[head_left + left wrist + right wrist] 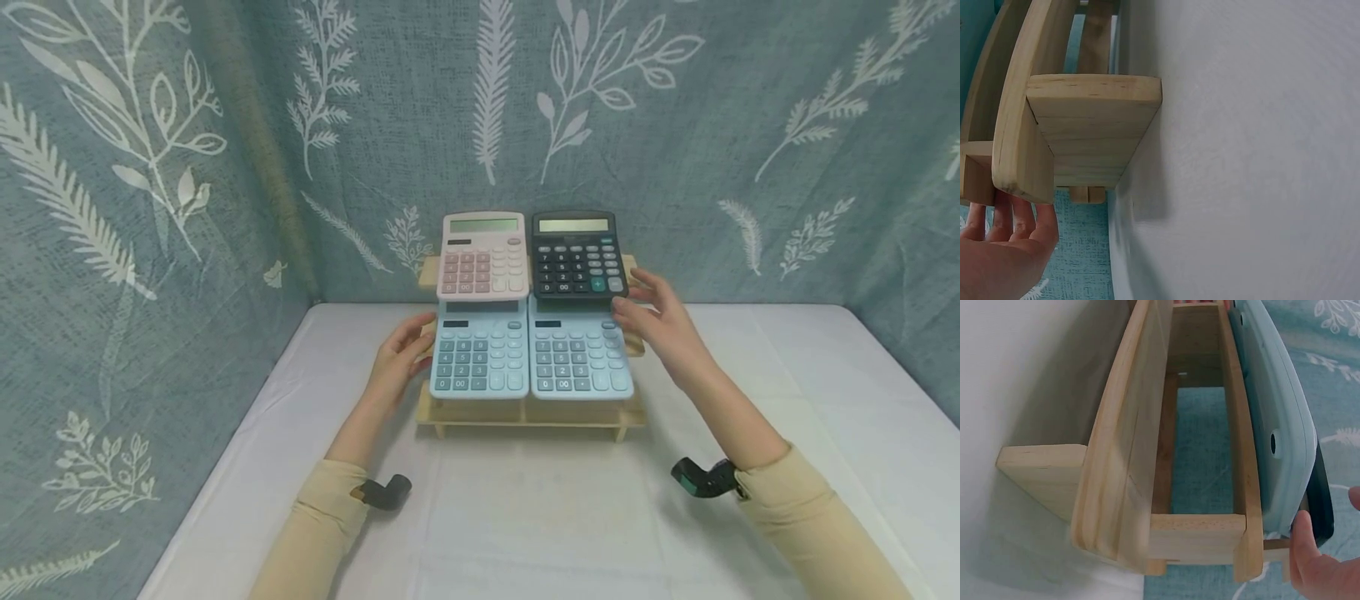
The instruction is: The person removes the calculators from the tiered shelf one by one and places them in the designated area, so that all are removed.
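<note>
A light wooden rack (487, 412) with stepped tiers stands on the white table. Its upper tier bears a pink calculator (483, 287) and, to the right, a black calculator (577, 242). Below them lean two blue ones, a left blue calculator (480, 333) and a right blue calculator (581, 337). My left hand (401, 358) is at the rack's left end; in the left wrist view its fingers (1022, 219) reach the end of a wooden bar. With extended fingers, my right hand (667, 325) touches the right blue calculator's upper corner, beside the black calculator.
Blue-green curtains (420, 100) with white leaf patterns hang behind and to the left. A white cloth (525, 500) covers the table. Dark curved devices sit at both wrists, the left device (386, 492) and the right device (705, 479).
</note>
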Tool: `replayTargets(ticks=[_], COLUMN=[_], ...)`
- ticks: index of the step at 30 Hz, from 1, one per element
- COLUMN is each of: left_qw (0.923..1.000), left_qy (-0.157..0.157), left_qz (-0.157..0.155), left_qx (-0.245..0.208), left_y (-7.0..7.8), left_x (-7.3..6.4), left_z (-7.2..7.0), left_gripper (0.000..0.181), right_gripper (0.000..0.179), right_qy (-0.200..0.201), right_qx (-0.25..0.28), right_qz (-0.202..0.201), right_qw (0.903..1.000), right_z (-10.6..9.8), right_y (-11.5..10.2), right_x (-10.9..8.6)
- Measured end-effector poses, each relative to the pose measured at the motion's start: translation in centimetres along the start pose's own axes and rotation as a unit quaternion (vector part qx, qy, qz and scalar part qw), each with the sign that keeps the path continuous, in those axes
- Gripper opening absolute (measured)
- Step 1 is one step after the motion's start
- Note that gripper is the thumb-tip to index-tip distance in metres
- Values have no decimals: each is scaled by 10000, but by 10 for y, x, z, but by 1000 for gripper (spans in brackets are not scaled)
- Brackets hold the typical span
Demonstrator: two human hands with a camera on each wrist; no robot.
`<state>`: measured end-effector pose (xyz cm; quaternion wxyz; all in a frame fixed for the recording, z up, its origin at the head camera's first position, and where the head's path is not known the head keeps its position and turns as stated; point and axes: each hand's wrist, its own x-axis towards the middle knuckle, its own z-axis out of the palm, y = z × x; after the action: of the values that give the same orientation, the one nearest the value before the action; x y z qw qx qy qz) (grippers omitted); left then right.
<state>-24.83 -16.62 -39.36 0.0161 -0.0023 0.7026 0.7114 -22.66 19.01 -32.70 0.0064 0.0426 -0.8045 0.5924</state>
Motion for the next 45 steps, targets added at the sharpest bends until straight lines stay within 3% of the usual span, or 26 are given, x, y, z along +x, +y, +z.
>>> replayTargets(ticks=[8,19,30,34,45], left_qw=[10000,9993,9987,9992,9984], left_qy=[37,8,38,-10,128], left_qz=[30,173,218,214,353], left_qx=[-53,330,464,345,433], left_y=[-1,-4,-4,2,-10], left_x=[0,-2,-3,-9,-2], left_z=[1,1,1,3,1], left_gripper=[45,45,47,47,47], right_gripper=[78,72,74,76,72], right_qy=[-83,-156,-368,-386,-235], right_qx=[538,1177,2421,2623,3120], right_qz=[254,431,631,696,794], right_qw=[9982,9920,9675,9617,9465], right_z=[0,-1,1,1,5], right_y=[-2,-3,-4,-3,-7], right_x=[9,17,21,21,18])
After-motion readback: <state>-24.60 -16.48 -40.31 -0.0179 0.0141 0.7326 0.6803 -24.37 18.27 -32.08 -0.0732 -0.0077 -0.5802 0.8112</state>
